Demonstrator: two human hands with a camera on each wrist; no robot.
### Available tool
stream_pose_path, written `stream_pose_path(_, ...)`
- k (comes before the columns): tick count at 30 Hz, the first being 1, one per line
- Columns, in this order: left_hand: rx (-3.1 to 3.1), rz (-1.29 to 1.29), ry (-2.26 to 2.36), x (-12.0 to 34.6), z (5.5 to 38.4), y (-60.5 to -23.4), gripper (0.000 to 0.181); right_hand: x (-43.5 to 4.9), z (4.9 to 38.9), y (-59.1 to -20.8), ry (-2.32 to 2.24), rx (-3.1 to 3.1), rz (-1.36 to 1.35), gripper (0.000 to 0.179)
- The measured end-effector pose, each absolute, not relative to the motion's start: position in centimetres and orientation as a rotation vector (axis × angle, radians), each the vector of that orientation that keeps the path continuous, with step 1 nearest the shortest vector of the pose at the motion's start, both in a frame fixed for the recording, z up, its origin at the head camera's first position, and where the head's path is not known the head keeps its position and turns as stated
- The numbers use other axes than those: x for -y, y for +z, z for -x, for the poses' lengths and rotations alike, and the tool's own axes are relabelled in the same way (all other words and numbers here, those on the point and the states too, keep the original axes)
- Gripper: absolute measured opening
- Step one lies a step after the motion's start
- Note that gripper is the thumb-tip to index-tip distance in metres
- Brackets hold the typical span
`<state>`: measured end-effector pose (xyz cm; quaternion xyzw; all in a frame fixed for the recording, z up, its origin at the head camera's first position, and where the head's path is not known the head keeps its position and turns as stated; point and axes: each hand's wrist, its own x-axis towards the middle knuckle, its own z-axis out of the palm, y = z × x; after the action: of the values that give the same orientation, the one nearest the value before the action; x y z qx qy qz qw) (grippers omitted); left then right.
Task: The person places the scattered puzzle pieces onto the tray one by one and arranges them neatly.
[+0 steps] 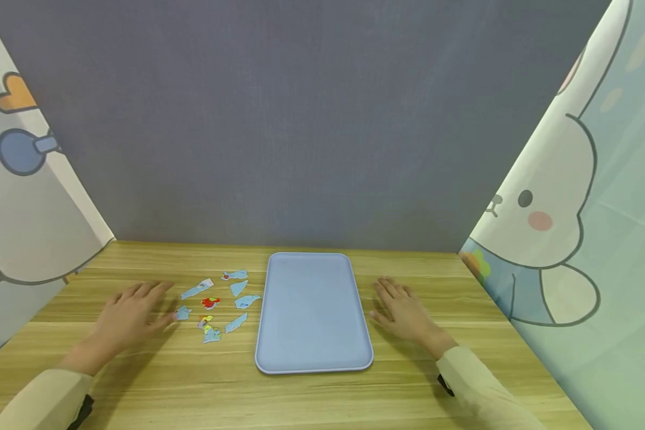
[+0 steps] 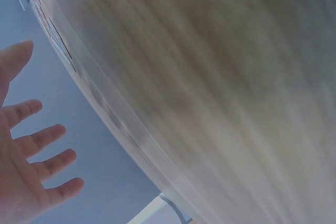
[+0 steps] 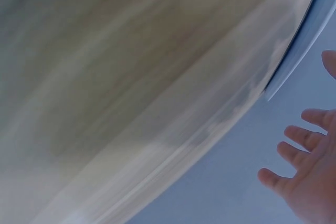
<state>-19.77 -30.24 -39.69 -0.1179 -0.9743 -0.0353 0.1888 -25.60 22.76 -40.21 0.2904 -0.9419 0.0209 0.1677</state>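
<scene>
My left hand [image 1: 131, 313] is held low over the table at the left, palm down, its fingers spread and holding nothing. Its thumb tip comes right beside a small light-blue paper piece [image 1: 183, 313]. Several more irregular pieces lie to its right, among them a red one [image 1: 210, 303], a long strip [image 1: 197, 289] and a pale blue one [image 1: 239, 288]. A light-blue rectangular tray [image 1: 313, 316] lies in the middle with a bare surface. Just right of the tray, my right hand [image 1: 405, 310] has relaxed, straight fingers and nothing in them. Both wrist views show spread fingers [image 2: 44, 141].
The wood-grained table [image 1: 220, 391] ends at a dark grey upright panel [image 1: 279, 119] behind the tray. Cartoon-printed sheets stand at both sides, with a white rabbit figure [image 1: 548, 179] on the right one.
</scene>
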Motion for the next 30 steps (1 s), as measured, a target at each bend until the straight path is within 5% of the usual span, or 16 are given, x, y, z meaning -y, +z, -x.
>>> stream_pose_path(30,2.736,0.521,-0.093,28.1,19.9,-39.9,0.046,-20.0,24.6,-40.3,0.051,2.721,-0.958,0.055)
